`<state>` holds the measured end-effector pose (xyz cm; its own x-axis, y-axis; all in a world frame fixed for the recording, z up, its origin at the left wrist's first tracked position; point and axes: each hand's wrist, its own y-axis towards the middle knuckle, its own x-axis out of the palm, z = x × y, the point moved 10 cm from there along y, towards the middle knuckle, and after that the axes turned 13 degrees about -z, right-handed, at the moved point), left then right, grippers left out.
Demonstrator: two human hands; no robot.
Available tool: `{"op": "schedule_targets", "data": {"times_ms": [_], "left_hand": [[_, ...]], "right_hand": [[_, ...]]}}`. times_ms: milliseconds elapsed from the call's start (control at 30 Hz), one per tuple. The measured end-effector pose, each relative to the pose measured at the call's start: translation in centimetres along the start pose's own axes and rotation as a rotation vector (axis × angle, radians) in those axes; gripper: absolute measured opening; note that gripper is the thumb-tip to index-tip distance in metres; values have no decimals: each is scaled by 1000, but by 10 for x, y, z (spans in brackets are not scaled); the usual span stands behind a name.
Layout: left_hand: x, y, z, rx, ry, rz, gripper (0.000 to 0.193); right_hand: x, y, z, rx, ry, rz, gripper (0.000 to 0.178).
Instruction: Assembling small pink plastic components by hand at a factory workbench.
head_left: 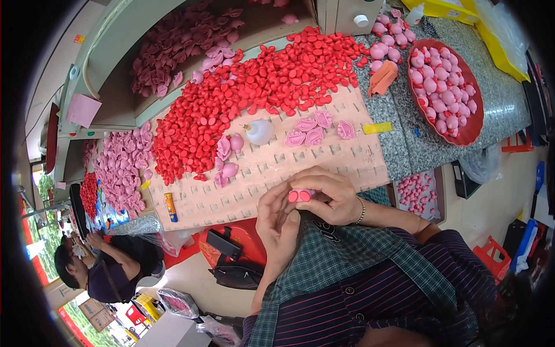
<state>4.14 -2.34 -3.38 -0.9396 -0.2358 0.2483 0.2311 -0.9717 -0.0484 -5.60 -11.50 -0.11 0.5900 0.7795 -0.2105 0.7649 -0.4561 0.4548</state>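
Close in front of my chest, I hold a small red two-lobed piece [300, 195] with two flat oval faces turned up. My right hand [335, 199] pinches it between thumb and fingers. My left hand [276, 222] curls around its other side, the thumb just below it. Whatever lies behind the piece is mostly hidden by my fingers. Beyond my hands, several pink folded soft pieces [313, 136] lie on the pinkish work mat [260, 196]. A white squeeze bottle with a thin tip [259, 132] stands left of them, beside a few pink rounded parts [230, 169].
A long heap of red pieces [231, 95] covers the mat's far side. Pink pieces pile up on the left [121, 168] and in the machine opening [173, 52]. A red bowl rim [481, 115] surrounds pink-and-red figures at right. An orange tube [170, 207] lies left; another person [110, 266] sits beyond.
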Motion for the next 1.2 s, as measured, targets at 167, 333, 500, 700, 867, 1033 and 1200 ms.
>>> {"op": "schedule_targets", "data": {"times_ms": [167, 333, 500, 700, 867, 1033, 1200], "left_hand": [[-2, 1, 7, 184, 188, 28, 42], [0, 11, 12, 251, 226, 10, 34], [0, 17, 4, 255, -16, 63, 30], [5, 23, 9, 312, -153, -18, 19], [1, 19, 8, 350, -88, -28, 16], [-7, 13, 3, 383, -19, 28, 18], [-10, 15, -1, 384, -10, 20, 18]], "right_hand": [[0, -9, 28, 70, 446, 65, 32], [12, -18, 47, 207, 841, 8, 32], [13, -16, 49, 188, 924, 13, 31], [15, -15, 45, 163, 894, -67, 31], [18, -16, 45, 173, 836, -120, 31], [20, -12, 39, 217, 721, -159, 31], [19, -8, 35, 184, 587, -155, 30]]}}
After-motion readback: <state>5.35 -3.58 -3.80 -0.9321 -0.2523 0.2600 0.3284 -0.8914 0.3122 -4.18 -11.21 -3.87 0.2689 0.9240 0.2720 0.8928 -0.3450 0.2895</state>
